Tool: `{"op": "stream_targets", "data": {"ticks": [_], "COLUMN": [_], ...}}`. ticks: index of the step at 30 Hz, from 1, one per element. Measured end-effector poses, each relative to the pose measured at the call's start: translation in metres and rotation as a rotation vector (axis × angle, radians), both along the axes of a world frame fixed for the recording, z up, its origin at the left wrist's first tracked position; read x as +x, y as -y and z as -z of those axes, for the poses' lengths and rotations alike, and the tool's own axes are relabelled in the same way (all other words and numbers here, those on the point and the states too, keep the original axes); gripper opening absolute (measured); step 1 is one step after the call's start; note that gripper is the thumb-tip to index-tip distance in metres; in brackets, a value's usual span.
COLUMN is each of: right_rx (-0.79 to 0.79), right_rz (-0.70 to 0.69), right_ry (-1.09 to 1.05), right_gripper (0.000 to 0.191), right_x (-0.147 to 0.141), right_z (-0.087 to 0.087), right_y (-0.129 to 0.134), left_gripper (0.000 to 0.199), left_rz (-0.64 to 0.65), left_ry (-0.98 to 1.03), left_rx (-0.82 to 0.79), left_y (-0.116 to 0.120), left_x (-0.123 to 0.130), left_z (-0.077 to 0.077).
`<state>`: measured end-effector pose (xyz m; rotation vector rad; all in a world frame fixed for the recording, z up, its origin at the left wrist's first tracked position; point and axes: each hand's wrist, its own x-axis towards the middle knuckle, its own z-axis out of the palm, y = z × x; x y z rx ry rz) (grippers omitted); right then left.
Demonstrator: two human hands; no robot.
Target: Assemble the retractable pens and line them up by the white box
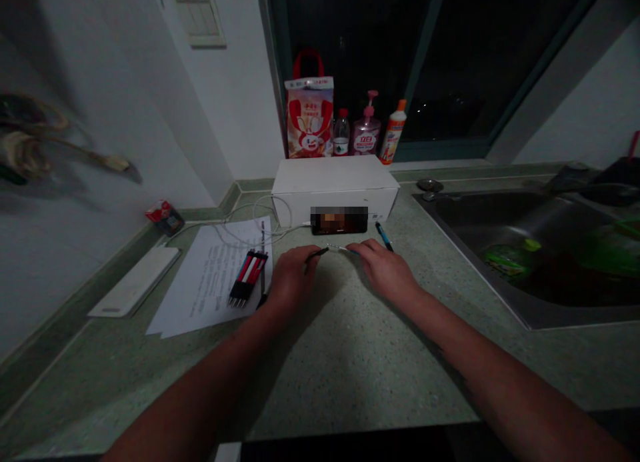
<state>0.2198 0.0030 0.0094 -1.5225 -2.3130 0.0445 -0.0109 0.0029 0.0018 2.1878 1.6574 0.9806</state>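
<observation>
My left hand [294, 273] is closed on a thin black pen part [318, 253] that points to the right. Facing it, my right hand [384, 267] pinches a slim pale pen refill [341, 248], whose tip comes close to the black part; whether the two touch I cannot tell. Just beyond my right fingers, a blue and black pen [383, 237] lies on the counter. A phone [340, 226] with a lit screen leans on its side against a white box [335, 177], behind both hands. Left of my left hand, several red, white and black pens [249, 277] lie in a row.
Printed sheets [210, 279] lie beneath the row of pens, beside a white board-like object [135, 282]. A white cable [295, 229] loops to the phone. At right is a steel sink [475, 262] holding green items. Bottles and a red-and-white bag [310, 119] stand behind the box.
</observation>
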Motion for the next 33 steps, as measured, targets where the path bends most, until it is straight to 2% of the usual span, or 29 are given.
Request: {"op": "stream_targets", "data": {"ticks": [8, 14, 21, 25, 28, 31, 33], "right_rx": [0.015, 0.016, 0.012, -0.007, -0.036, -0.048, -0.056], "right_rz": [-0.015, -0.045, -0.027, -0.057, -0.133, -0.191, -0.210], "right_ry": [-0.007, -0.001, -0.004, 0.002, -0.008, -0.083, -0.141], "right_gripper": [0.048, 0.046, 0.047, 0.046, 0.045, 0.041, 0.034], "right_x": [0.0008, 0.0010, 0.0028, 0.0017, -0.0008, -0.0034, -0.0042], "right_z": [0.0010, 0.0012, 0.0007, -0.0017, -0.0015, 0.0015, 0.0041], "right_y": [0.0002, -0.0003, -0.0003, 0.0009, 0.0019, 0.0016, 0.0006], "left_gripper": [0.029, 0.030, 0.029, 0.029, 0.026, 0.024, 0.023], "left_rz": [-0.043, 0.030, -0.022, 0.018, 0.093, 0.192, 0.195], "left_ry": [0.018, 0.003, 0.044, 0.014, -0.034, -0.044, -0.005], "left_rx": [-0.003, 0.025, 0.041, 0.028, 0.026, -0.009, -0.049], "left_y": [-0.0018, -0.0027, -0.0028, -0.0036, -0.0024, 0.0009, 0.0030], "left_x": [-0.0019, -0.0040, -0.0059, -0.0059, -0.0039, 0.0005, 0.0033], "left_z": [0.0014, 0.0018, 0.0015, 0.0025, 0.0038, 0.0041, 0.0035]}}
